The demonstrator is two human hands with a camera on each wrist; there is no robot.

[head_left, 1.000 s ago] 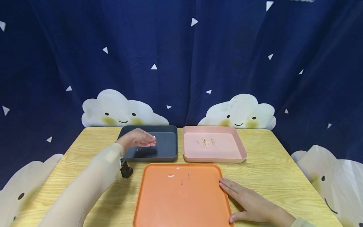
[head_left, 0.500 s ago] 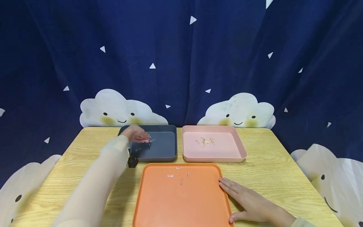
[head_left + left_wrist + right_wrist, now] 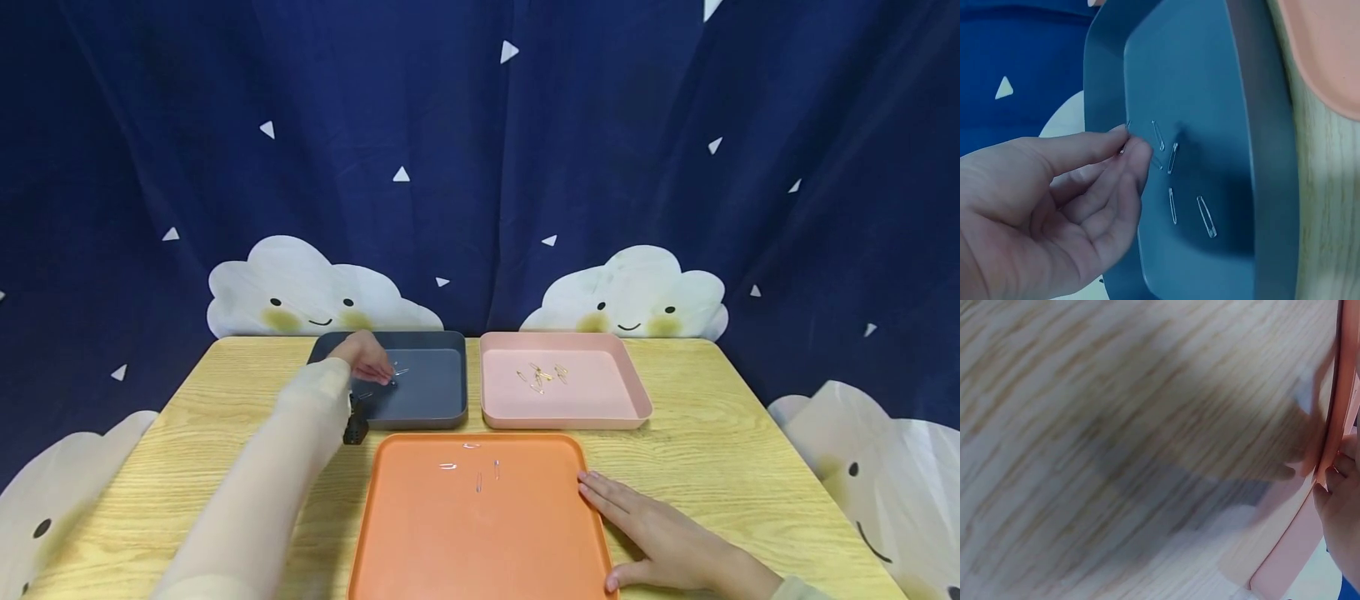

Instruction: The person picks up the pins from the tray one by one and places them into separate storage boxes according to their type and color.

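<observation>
My left hand (image 3: pixel 366 357) is over the dark grey tray (image 3: pixel 442 400), low above its floor. In the left wrist view, the thumb and fingertips of that left hand (image 3: pixel 1079 200) are pinched together, with a small glint of metal at the tips that looks like a safety pin (image 3: pixel 1123 150). Several silver safety pins (image 3: pixel 1207 217) lie beside the fingers on the tray floor. My right hand (image 3: pixel 660 533) rests on the right rim of the orange tray (image 3: pixel 480 550), fingers straight. Several more silver safety pins (image 3: pixel 479 482) lie at the orange tray's far end.
A pink tray (image 3: pixel 600 404) holding several gold safety pins (image 3: pixel 538 377) stands right of the grey one. All three trays sit on a wooden table (image 3: pixel 712 442). Behind hangs a dark blue curtain (image 3: pixel 480 167) printed with clouds.
My left hand has drawn back slightly left and dipped lower into the grey tray. Pins it was covering there now show by its fingertips. The right hand has stayed put.
</observation>
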